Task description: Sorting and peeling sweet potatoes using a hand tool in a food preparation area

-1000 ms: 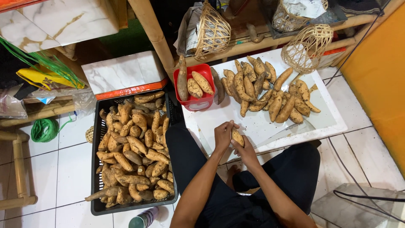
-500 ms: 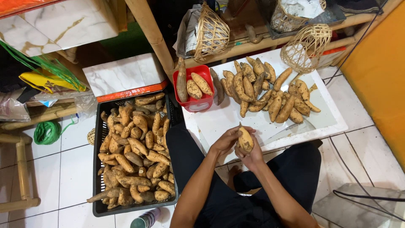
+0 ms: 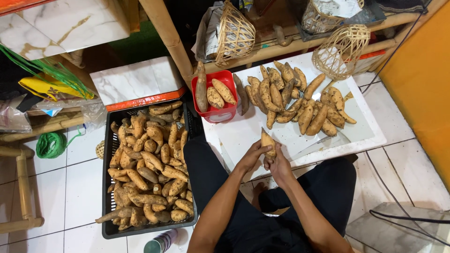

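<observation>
- tan sweet potato (image 3: 267,141): held upright between both hands, pointed end up, over the near edge of the white board (image 3: 365,136).
- left hand (image 3: 251,157): fingers wrapped around the left side of the sweet potato, gripping it.
- right hand (image 3: 280,165): closed against the lower right side of the sweet potato, fingers curled; touching the left hand.
- white board: lies flat on the tiled floor in front of the person's knees.
- loose pile of sweet potatoes (image 3: 295,98): spread across the far half of the white board, well apart from the hands.
- red tub (image 3: 216,114): stands at the far left corner of the board, holding three sweet potatoes.
- black crate (image 3: 108,187): on the floor to the person's left, filled with sweet potatoes, touching the left knee.
- wicker basket (image 3: 340,50): tipped on the far right corner of the board.
</observation>
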